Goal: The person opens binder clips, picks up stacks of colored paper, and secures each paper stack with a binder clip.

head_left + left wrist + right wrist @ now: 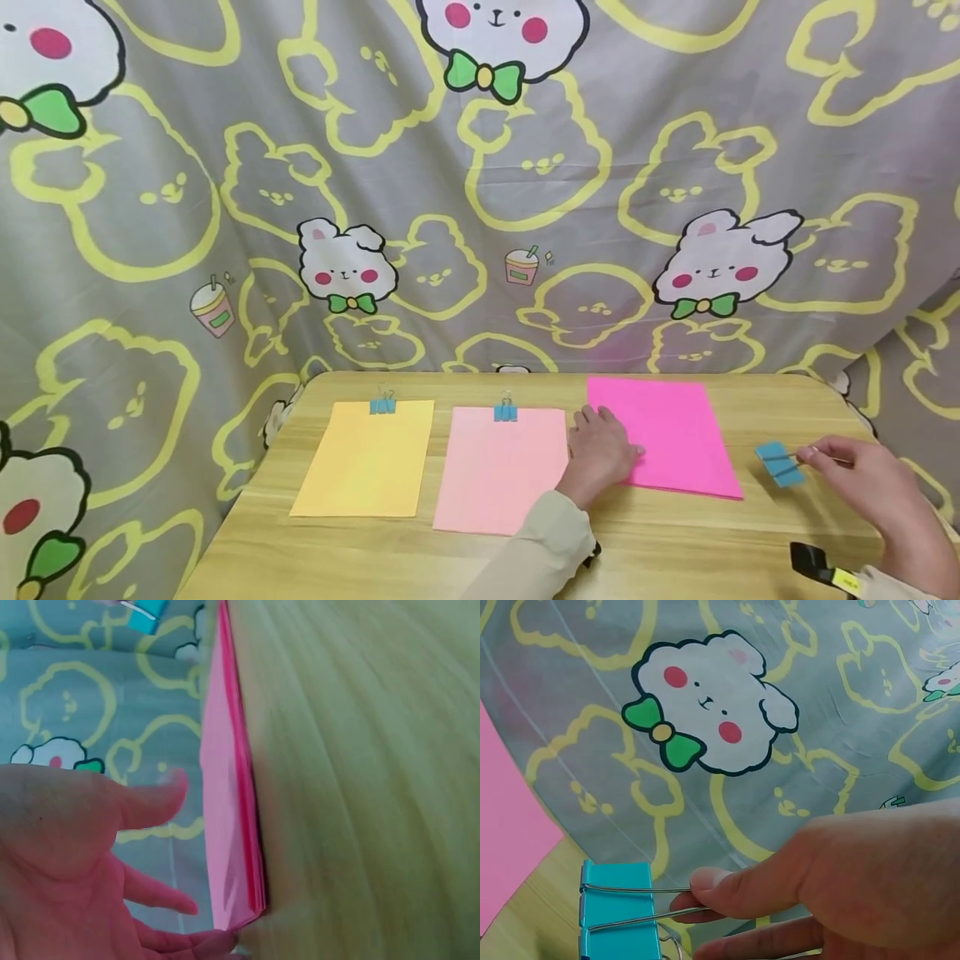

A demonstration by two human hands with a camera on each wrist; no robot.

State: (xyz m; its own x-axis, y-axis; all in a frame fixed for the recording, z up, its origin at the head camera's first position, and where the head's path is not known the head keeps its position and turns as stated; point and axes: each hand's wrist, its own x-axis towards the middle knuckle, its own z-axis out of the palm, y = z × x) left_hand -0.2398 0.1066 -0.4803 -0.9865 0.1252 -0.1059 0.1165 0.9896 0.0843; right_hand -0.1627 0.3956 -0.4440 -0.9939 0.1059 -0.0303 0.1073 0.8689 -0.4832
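Pinching a blue binder clip (pixel 780 465) by its wire handles in the right-hand grip (pixel 866 477), above the counter (pixel 337 562), right of the hot-pink paper stack (pixel 671 437). Touching that stack's left edge with the left-hand grip (pixel 602 446), wide with fingers apart, just beside the clipped light-pink paper (pixel 498 471).

Wood-grain table (pixel 360 558) beneath yellow paper (pixel 367 467), pale pink paper (pixel 495 475) and bright pink paper (pixel 675 437).

Three paper stacks (pixel 501 468) abreast on the table (pixel 360 557) (curtain (pixel 465 329) behind).
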